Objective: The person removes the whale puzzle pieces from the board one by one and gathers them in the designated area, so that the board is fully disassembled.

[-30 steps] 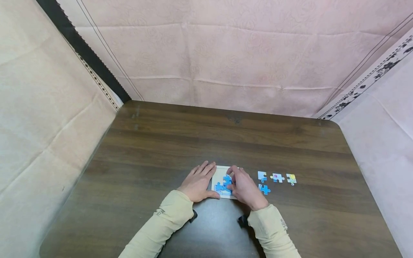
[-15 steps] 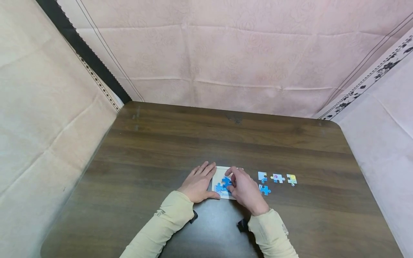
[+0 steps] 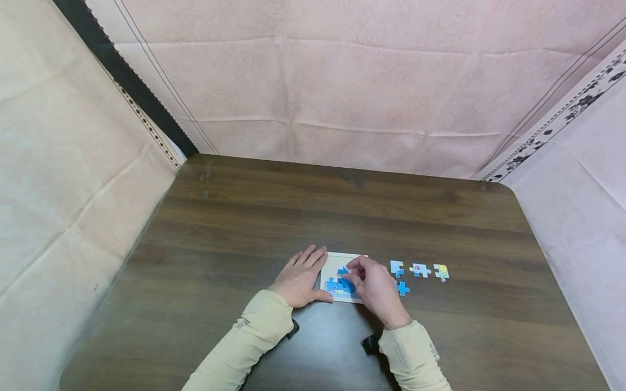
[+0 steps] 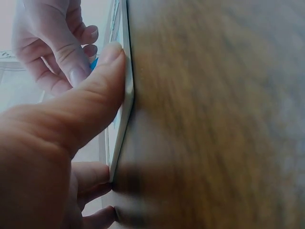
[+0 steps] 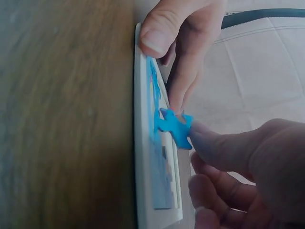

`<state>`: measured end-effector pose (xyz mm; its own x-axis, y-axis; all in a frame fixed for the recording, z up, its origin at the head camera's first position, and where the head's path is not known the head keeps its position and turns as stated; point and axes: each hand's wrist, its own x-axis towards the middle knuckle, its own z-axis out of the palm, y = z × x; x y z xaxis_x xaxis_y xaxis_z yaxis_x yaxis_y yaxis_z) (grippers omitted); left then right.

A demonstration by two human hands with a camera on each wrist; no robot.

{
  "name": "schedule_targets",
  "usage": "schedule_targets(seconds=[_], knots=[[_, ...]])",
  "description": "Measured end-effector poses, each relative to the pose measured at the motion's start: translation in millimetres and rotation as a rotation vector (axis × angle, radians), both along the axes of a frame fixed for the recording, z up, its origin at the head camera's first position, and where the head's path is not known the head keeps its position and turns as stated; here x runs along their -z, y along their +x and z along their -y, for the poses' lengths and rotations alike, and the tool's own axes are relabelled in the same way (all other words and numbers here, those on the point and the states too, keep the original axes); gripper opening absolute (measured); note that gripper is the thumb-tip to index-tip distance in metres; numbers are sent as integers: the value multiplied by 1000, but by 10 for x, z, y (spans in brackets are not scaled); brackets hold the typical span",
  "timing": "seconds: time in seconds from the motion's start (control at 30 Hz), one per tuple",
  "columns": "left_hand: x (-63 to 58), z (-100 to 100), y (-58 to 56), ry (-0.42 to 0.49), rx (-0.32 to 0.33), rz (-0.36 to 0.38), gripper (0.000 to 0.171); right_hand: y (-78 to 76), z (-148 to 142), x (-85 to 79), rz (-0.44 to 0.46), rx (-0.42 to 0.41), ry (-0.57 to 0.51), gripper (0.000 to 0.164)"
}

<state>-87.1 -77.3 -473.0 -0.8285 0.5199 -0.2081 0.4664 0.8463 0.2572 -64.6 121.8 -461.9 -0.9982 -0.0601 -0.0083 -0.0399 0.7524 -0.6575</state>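
Note:
A flat puzzle board with a pale frame [image 3: 347,255] lies on the table between the hands, blue jigsaw pieces [image 3: 331,284] set in its near part. My left hand [image 3: 302,277] rests along its left side, fingers straight and spread, the thumb [image 5: 156,42] pressing on the near left corner. Over the right half of the board, my right hand [image 3: 379,288] pinches a blue jigsaw piece [image 5: 176,128] between thumb and fingers. In the right wrist view this piece stands tilted, its lower knob right at the board's picture surface. The hand partly hides it from above.
To the right of the board lie several loose jigsaw pieces: a blue one [image 3: 403,288] partly behind the right hand, a blue-and-white one [image 3: 397,267], a pale one [image 3: 420,270] and a yellow one [image 3: 441,272]. The brown wooden table [image 3: 313,212] ends at pale cloth hangings [image 3: 342,81].
My right hand has shifted slightly to the right and its thumb and index finger have come closer together, with a blue jigsaw piece between them. The left hand has stayed in place.

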Motion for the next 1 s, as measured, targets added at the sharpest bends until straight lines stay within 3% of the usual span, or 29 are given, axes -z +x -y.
schedule_targets(seconds=[0.27,0.6,1.0], knots=[[1,-1,2,5,0,4,103,-5,-16,35,-11,9,3,12],[4,0,4,11,-6,7,103,-17,-34,20,36,11,3,17],[-6,-2,7,8,-6,7,104,-9,-58,51,60,11,-145,11]])
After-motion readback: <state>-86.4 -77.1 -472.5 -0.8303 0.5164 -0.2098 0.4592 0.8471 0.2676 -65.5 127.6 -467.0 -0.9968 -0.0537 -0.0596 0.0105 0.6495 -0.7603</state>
